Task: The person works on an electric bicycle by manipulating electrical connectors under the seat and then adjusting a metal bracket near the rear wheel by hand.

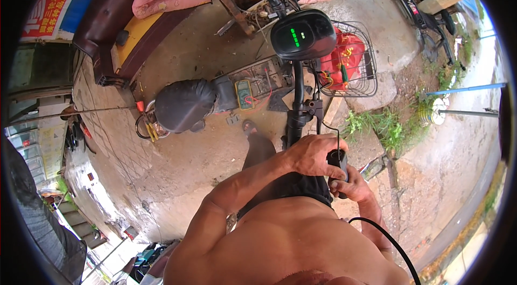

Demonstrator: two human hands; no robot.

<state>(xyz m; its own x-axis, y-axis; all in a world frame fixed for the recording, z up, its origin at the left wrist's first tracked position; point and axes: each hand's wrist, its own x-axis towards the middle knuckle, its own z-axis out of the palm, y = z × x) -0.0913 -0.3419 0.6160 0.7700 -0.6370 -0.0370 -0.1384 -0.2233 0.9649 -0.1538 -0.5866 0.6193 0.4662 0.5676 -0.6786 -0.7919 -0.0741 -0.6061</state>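
Observation:
Both of my hands meet just right of the handlebar (294, 123). They hold a black oblong part (337, 160) with a thin black cable running up toward the brake lever (314, 107). My left hand (315, 155) closes over its upper side with bent fingers. Against the lower end, my right hand (354, 185) is closed, thumb and fingers pinching it. The part's exact kind is unclear, as fingers cover much of it. Ahead of my hands, the handlebar carries a rounded black display (302, 34) with lit green marks. A wire basket (371, 64) with a red bag (347, 53) hangs beside it.
Left of the handlebar stand a dark saddle-like seat (186, 104) and a yellow-framed multimeter (244, 94) with leads. Yellow-handled pliers (151, 132) lie farther left. A brown sofa (102, 21) is at the upper left, another bicycle (417, 10) at the upper right. Weeds (390, 129) grow at right.

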